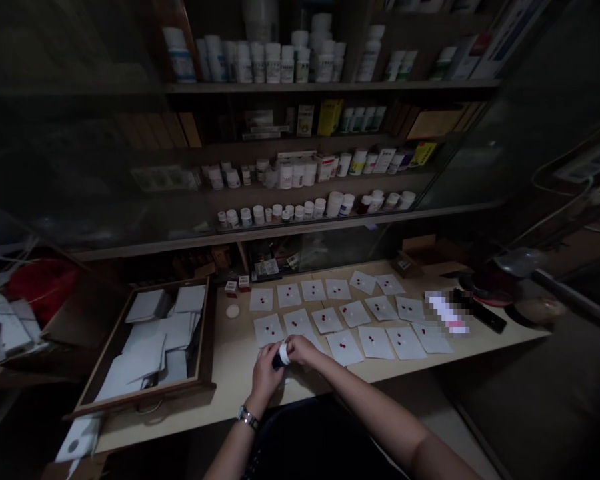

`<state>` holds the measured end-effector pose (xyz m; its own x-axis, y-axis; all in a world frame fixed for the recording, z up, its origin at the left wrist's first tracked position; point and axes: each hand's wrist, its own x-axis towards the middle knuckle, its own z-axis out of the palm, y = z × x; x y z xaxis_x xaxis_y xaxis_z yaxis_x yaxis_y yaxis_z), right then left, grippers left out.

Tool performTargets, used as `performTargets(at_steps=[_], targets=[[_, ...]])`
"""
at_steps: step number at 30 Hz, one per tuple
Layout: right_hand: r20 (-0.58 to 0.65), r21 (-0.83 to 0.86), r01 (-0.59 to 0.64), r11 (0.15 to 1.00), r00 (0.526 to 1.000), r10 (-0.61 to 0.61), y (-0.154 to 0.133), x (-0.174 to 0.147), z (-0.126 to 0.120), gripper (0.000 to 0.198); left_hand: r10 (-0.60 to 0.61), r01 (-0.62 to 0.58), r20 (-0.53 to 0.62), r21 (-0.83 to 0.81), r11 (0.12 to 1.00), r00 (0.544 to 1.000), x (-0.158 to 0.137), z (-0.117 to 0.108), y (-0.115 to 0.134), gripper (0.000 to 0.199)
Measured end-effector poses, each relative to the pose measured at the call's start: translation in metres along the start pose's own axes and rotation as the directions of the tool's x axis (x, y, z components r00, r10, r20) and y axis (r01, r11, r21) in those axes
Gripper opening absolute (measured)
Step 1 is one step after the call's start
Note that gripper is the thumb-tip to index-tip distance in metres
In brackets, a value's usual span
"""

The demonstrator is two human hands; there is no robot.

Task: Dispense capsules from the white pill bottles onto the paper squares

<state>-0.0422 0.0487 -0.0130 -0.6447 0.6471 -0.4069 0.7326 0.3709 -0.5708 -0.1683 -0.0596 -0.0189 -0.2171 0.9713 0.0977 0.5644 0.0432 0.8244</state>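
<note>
My left hand (267, 375) is wrapped around a small dark bottle (277, 361) near the front edge of the table. The fingers of my right hand (301, 349) are closed at the bottle's white cap (284, 353). Beyond my hands, white paper squares (344, 347) lie in rows, many bearing small dark red pills and pale ones. The nearest paper square (269, 329) is partly hidden behind my hands. A round white lid (233, 311) rests on the table to the left of the papers.
A wooden drawer (207, 347) holding stacks of white paper (135, 360) sits at left. Two small boxes (231, 289) stand behind the lid. On the right are a black phone-like object (485, 315) and an open carton (430, 253). Shelves of medicine bottles (286, 175) rise behind.
</note>
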Motion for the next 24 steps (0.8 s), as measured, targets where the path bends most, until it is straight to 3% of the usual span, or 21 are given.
performTargets(at_steps=[8, 13, 17, 20, 24], targets=[[-0.028, -0.095, -0.02, 0.995, 0.999, 0.017, 0.01, -0.005, -0.021, 0.019, -0.02, 0.019, -0.043, -0.019, 1.0, 0.999, 0.004, 0.023, 0.016, 0.055], [-0.128, -0.138, 0.181, 0.974, 0.972, -0.199, 0.019, -0.021, -0.03, 0.019, -0.056, 0.054, -0.067, -0.02, 0.998, 0.996, 0.008, 0.035, 0.022, 0.058], [-0.266, 0.076, 0.309, 0.948, 0.923, -0.279, 0.038, -0.025, -0.033, 0.016, -0.11, 0.107, -0.099, -0.041, 0.993, 0.989, 0.011, 0.045, 0.029, 0.058], [-0.358, 0.207, 0.235, 0.95, 0.922, -0.15, 0.054, -0.008, -0.047, 0.019, -0.161, 0.154, -0.175, -0.053, 0.987, 0.971, 0.015, 0.049, 0.029, 0.053], [-0.315, 0.053, -0.046, 0.998, 0.947, 0.061, 0.065, 0.041, -0.076, 0.025, -0.183, 0.176, -0.254, -0.049, 0.983, 0.95, 0.02, 0.05, 0.026, 0.049]])
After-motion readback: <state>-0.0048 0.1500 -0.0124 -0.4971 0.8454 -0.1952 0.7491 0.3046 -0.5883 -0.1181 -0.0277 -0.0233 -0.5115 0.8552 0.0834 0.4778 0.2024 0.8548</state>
